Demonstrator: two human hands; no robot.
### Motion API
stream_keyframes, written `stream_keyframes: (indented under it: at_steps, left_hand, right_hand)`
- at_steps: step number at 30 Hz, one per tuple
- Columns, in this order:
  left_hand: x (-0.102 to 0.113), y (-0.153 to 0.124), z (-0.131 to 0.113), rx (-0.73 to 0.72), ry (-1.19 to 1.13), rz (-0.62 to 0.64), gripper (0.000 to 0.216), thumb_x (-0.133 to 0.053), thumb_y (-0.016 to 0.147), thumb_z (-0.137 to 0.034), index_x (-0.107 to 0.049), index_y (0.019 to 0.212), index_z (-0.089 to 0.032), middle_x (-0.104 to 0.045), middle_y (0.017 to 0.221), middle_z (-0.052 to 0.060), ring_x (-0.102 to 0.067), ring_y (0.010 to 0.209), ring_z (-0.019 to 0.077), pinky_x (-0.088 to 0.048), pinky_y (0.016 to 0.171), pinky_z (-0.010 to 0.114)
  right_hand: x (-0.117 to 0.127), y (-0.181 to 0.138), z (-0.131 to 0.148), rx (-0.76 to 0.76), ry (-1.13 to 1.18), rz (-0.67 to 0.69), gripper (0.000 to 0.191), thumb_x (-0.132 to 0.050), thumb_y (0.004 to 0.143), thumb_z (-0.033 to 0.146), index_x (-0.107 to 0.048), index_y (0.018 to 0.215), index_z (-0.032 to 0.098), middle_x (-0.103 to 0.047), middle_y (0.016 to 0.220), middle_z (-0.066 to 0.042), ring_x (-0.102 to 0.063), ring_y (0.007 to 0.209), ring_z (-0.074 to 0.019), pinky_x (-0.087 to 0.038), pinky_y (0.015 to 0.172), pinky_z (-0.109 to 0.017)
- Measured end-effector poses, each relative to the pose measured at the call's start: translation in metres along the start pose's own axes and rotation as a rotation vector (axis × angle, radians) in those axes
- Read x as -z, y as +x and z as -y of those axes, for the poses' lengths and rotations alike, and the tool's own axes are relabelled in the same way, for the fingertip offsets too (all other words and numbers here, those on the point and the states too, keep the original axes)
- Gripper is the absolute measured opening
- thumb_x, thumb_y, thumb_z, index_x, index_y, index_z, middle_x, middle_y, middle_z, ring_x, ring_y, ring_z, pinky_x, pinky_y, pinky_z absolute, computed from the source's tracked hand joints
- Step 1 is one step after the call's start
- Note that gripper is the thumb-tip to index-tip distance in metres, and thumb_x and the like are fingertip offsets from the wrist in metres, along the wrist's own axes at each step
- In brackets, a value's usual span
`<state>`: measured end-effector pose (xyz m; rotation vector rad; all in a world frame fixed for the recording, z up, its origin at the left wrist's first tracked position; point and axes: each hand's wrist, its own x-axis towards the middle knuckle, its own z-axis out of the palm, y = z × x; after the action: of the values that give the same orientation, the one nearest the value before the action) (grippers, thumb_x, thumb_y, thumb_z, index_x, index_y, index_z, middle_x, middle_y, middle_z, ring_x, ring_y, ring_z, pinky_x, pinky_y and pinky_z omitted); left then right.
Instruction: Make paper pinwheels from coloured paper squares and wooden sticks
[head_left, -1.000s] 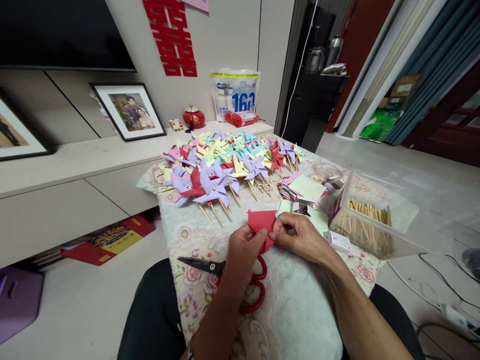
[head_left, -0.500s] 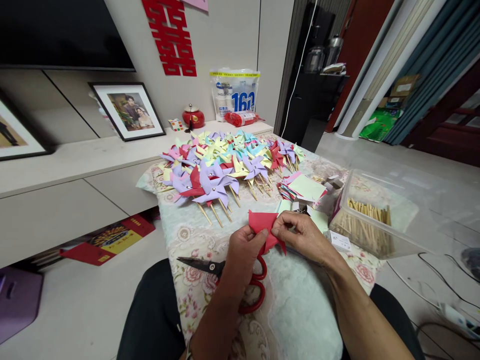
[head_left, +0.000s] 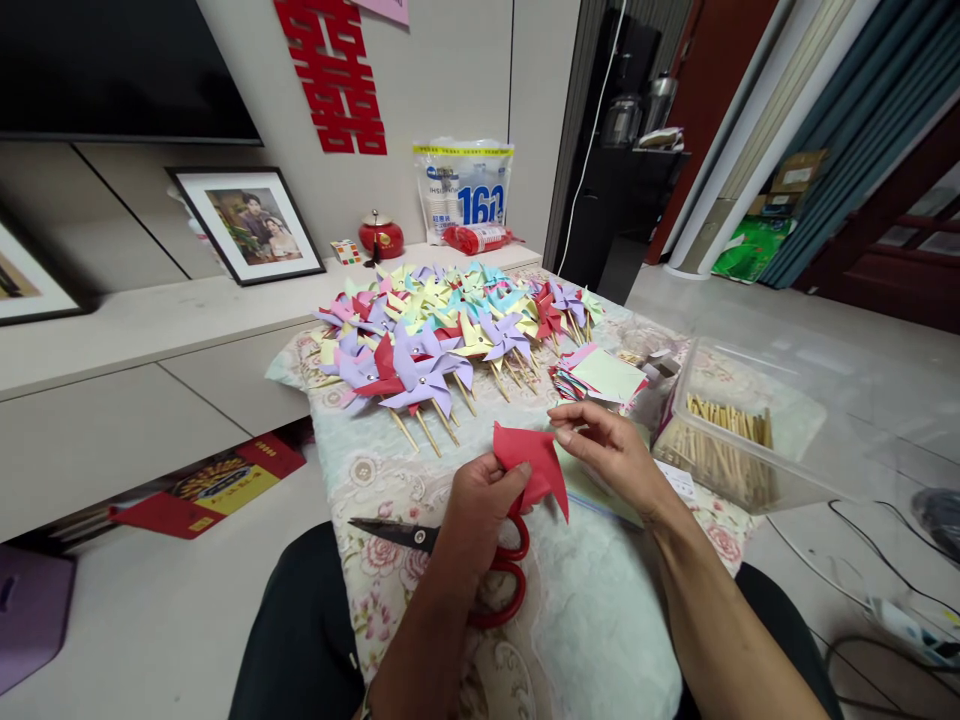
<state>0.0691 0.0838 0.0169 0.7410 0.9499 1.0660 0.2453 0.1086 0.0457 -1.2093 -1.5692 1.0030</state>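
My left hand [head_left: 491,492] pinches a piece of red paper [head_left: 541,470] between thumb and fingers. The paper has pointed corners and is partly folded over under the thumb. My right hand [head_left: 604,445] hovers just right of it, fingers apart and stretched out, with nothing visible in them. Under my left wrist lies a pair of scissors [head_left: 420,537] with red handles, its blades pointing left on the flowered cloth. Beyond my hands lie several paper pinwheels [head_left: 427,370] on wooden sticks. A stack of coloured paper squares [head_left: 600,375] sits behind my right hand.
At the right, a clear plastic box [head_left: 694,440] holds wooden sticks [head_left: 724,425]. A small white box [head_left: 675,480] lies in front of it. Along the back, a cabinet top carries a framed photo [head_left: 247,225], a red jar [head_left: 381,236] and a bag of paper cups [head_left: 465,190].
My right hand has let go of the red paper and moved slightly up and right, its fingers opening. The paper has spread a little, still in my left hand. The view has shifted slightly.
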Motion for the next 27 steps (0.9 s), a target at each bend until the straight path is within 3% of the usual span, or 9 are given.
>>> stream_keyframes:
  at_steps: [4, 11, 16, 19, 27]
  left_hand:
    - [0.004, -0.004, -0.012, 0.046, 0.112, 0.115, 0.025, -0.078, 0.07, -0.035, -0.075, 0.083, -0.013, -0.073, 0.07, 0.005, -0.063, 0.058, 0.0127, -0.049, 0.059, 0.022]
    - [0.01, -0.001, -0.044, 0.138, 0.337, 0.241, 0.025, -0.079, 0.065, -0.032, -0.072, 0.079, -0.013, -0.072, 0.072, 0.004, -0.06, 0.061, 0.0121, -0.045, 0.058, 0.021]
    - [0.01, 0.003, -0.056, 0.192, 0.456, 0.328, 0.021, -0.075, 0.066, -0.03, -0.07, 0.078, -0.014, -0.068, 0.066, 0.001, -0.056, 0.056, 0.0114, -0.042, 0.054, 0.022]
    - [0.01, 0.006, -0.059, 0.175, 0.522, 0.365, 0.019, -0.074, 0.066, -0.029, -0.071, 0.079, -0.015, -0.065, 0.062, 0.0, -0.053, 0.052, 0.0111, -0.038, 0.051, 0.021]
    - [0.008, 0.011, -0.058, 0.021, 0.58, 0.312, 0.011, -0.074, 0.06, -0.024, -0.066, 0.066, -0.02, -0.057, 0.052, -0.003, -0.054, 0.051, 0.0149, -0.035, 0.047, 0.022]
  right_hand:
    - [0.003, 0.0, -0.004, -0.053, 0.22, 0.064, 0.046, -0.07, 0.086, 0.038, -0.062, 0.128, 0.021, -0.069, 0.115, -0.008, -0.062, 0.103, -0.0218, -0.045, 0.092, -0.037]
    - [0.002, -0.005, 0.0, -0.223, 0.436, 0.308, 0.071, -0.079, 0.079, 0.03, -0.049, 0.143, 0.022, -0.065, 0.083, 0.001, -0.059, 0.07, -0.0131, -0.042, 0.064, -0.026]
    - [0.001, -0.007, 0.003, -0.238, 0.459, 0.355, 0.075, -0.081, 0.076, 0.029, -0.05, 0.143, 0.023, -0.066, 0.088, 0.0, -0.061, 0.074, -0.0143, -0.044, 0.067, -0.026]
    - [-0.001, -0.008, 0.006, -0.28, 0.522, 0.389, 0.077, -0.082, 0.073, 0.028, -0.049, 0.143, 0.023, -0.069, 0.093, -0.001, -0.064, 0.079, -0.0171, -0.048, 0.072, -0.028]
    - [-0.007, -0.008, 0.01, -0.297, 0.466, 0.345, 0.079, -0.078, 0.068, 0.023, -0.049, 0.142, 0.024, -0.071, 0.093, 0.0, -0.065, 0.079, -0.0185, -0.05, 0.071, -0.03]
